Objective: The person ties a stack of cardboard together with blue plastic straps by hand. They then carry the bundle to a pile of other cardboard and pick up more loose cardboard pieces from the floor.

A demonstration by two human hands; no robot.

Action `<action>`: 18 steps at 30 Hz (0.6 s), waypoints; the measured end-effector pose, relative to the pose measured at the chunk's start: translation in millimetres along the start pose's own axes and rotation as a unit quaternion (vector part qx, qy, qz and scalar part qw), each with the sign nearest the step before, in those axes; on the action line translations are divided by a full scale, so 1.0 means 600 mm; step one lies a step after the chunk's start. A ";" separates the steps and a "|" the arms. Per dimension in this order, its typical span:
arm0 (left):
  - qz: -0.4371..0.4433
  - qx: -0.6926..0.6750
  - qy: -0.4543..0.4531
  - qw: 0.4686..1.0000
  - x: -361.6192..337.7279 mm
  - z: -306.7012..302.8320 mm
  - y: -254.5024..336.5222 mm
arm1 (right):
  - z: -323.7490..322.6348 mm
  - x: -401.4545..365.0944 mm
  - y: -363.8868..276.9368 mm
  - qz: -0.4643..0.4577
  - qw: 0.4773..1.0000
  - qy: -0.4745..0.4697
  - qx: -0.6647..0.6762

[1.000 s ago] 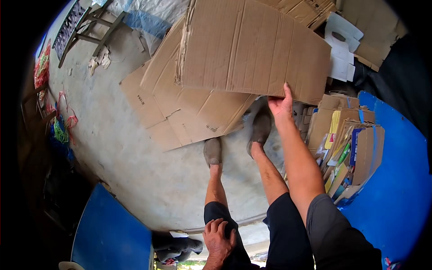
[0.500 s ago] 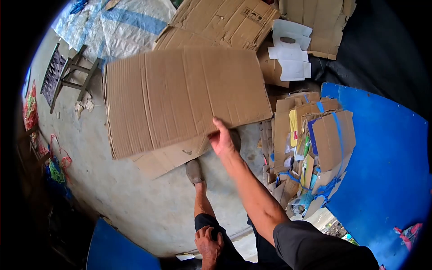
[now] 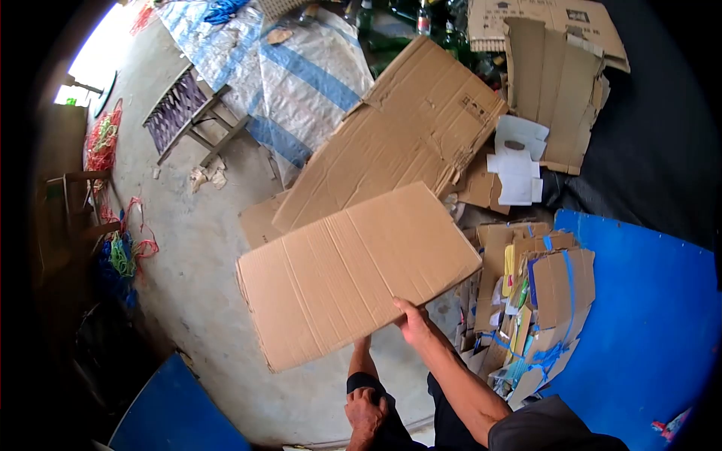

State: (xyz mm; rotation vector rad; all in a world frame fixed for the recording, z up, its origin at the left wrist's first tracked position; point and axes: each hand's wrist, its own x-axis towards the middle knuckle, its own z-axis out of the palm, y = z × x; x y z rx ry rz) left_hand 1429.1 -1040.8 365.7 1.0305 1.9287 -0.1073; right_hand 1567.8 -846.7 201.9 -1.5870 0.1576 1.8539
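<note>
A flattened cardboard box [image 3: 353,270] is held out above the floor, tilted, with fold lines across its face. My right hand [image 3: 412,319] is closed on its near edge, thumb on top and the other fingers hidden underneath. My left hand [image 3: 365,412] holds nothing and rests on my bent left knee, its fingers draped over the dark shorts. Just beyond the held sheet lies a larger flattened cardboard box [image 3: 398,128] with printed marks. Part of another cardboard piece [image 3: 262,219] shows beneath that one.
A tied bundle of cardboard [image 3: 560,293] stands at right beside a blue panel [image 3: 639,316]. A low chair [image 3: 192,116] and tangled string [image 3: 122,252] are at left. Behind are a white-and-blue sheet [image 3: 289,83], glass bottles [image 3: 423,19] and upright cardboard [image 3: 545,90].
The view has shifted, so the background sits lower and farther right. My right hand has brought the flattened cardboard box nearer to me. My left hand stays on the knee.
</note>
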 end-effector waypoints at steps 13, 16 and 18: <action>0.039 -0.063 0.087 0.993 -0.031 -0.030 -0.028 | 0.018 -0.165 -0.113 -0.064 0.996 0.032 -0.056; -0.001 -0.160 0.074 0.984 -0.040 -0.030 -0.047 | 0.023 -0.208 -0.150 -0.087 0.990 0.063 -0.095; -0.019 -0.179 0.058 0.982 -0.046 -0.030 -0.057 | -0.002 -0.217 -0.160 -0.086 0.988 0.075 -0.104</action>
